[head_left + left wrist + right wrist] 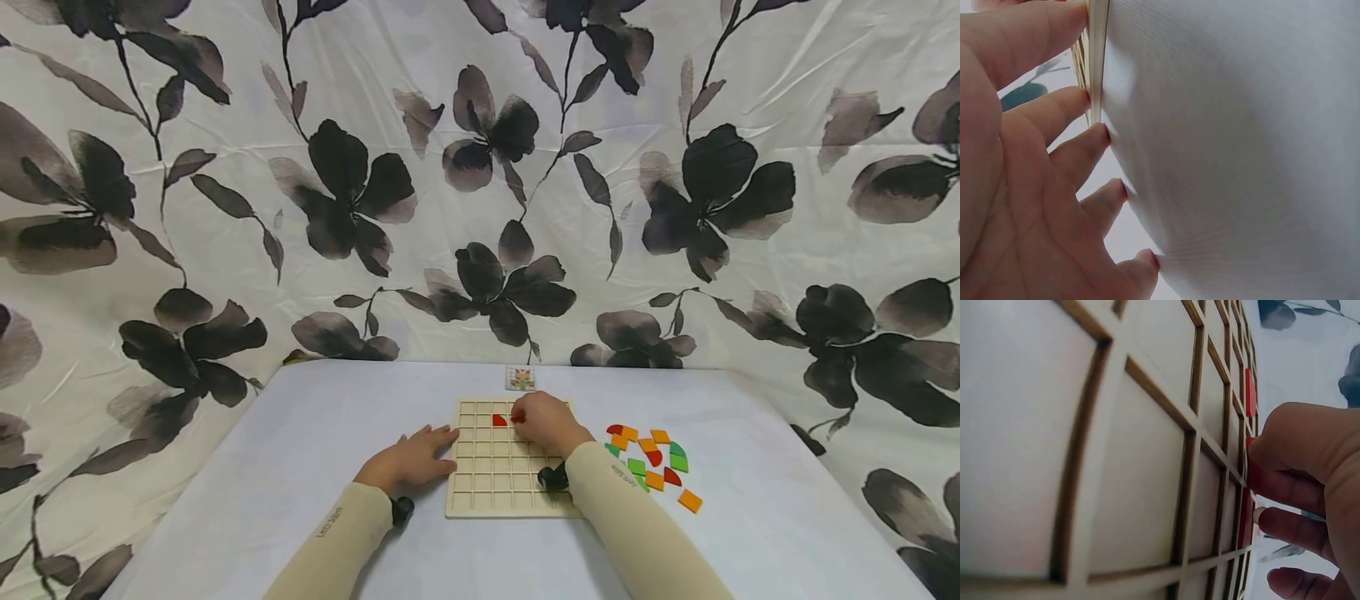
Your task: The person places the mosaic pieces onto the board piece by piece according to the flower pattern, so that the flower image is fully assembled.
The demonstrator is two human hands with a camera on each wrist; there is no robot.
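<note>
R hand [549,421] has a red pc [1252,470] pinched btwn thumb & finger, over the far part of the grid board [483,485]; another red pc [1245,519] sits just beside those fingertips, & a red quarter-round [498,421] lies in a far-row cell to the left; L hand [411,460] is spread, grasping nothing, fingertips touching the board's left edge; loose red, orange & green pcs [655,481] lie right of the board; small patterned card [521,377] just beyond it; white-covered table [315,417], floral cloth [420,67] behind.
</note>
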